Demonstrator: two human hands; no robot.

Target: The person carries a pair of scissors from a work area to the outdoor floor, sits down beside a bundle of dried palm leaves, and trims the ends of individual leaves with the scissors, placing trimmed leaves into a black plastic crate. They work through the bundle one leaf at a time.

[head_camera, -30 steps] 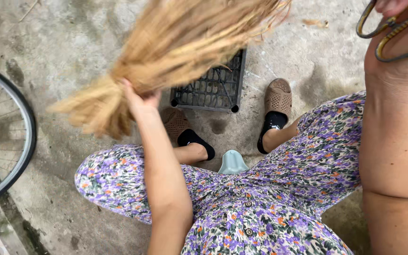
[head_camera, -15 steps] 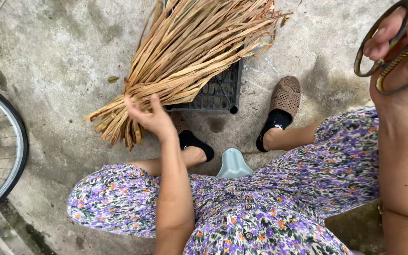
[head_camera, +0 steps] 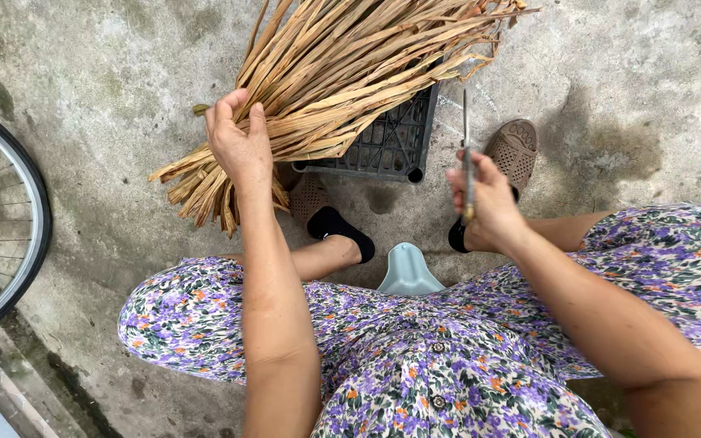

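A thick bundle of dry tan leaf strips (head_camera: 342, 73) lies across a black plastic crate (head_camera: 391, 142) on the concrete ground. My left hand (head_camera: 238, 146) grips the bundle near its lower cut end, which sticks out to the left. My right hand (head_camera: 484, 199) holds a pair of metal scissors (head_camera: 466, 130), blades pointing up and away, just right of the crate and apart from the bundle.
I sit low in a purple floral dress (head_camera: 415, 349) on a pale grey stool (head_camera: 409, 274), feet in brown slippers (head_camera: 515, 146) by the crate. A bicycle wheel (head_camera: 10, 235) stands at the left edge. A step edge runs along the bottom left.
My right hand has come down from the top right corner with the scissors to beside the crate. The bundle has settled on the crate, my left hand still on its lower end.
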